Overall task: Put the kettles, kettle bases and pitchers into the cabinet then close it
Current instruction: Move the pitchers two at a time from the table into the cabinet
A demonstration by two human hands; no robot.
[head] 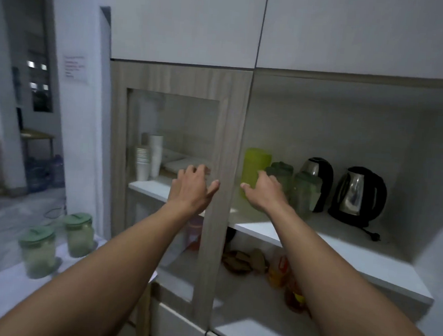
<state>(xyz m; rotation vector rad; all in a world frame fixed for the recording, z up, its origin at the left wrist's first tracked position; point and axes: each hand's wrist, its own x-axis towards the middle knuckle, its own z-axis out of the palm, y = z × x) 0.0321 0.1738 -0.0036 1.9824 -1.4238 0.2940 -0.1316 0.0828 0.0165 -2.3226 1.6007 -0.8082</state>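
Observation:
Two steel-and-black kettles (358, 194) (318, 172) stand on their bases at the back right of the cabinet's upper shelf (340, 254). A lime-green pitcher (253, 167) and two green-lidded pitchers (306, 193) (281, 172) stand left of them. My right hand (262, 192) reaches into the open right half with relaxed fingers, close by the lime pitcher. Fingers spread, my left hand (192, 186) lies against the glass-paned wooden door (225, 141) that covers the left half. Two more green-lidded pitchers (37, 251) (78, 233) stand on the counter at the left.
Paper cups (147, 159) are stacked behind the glass door. Bottles and packets (281, 270) sit on the lower shelf. White upper cabinet fronts hang overhead. A doorway to another room opens at the far left.

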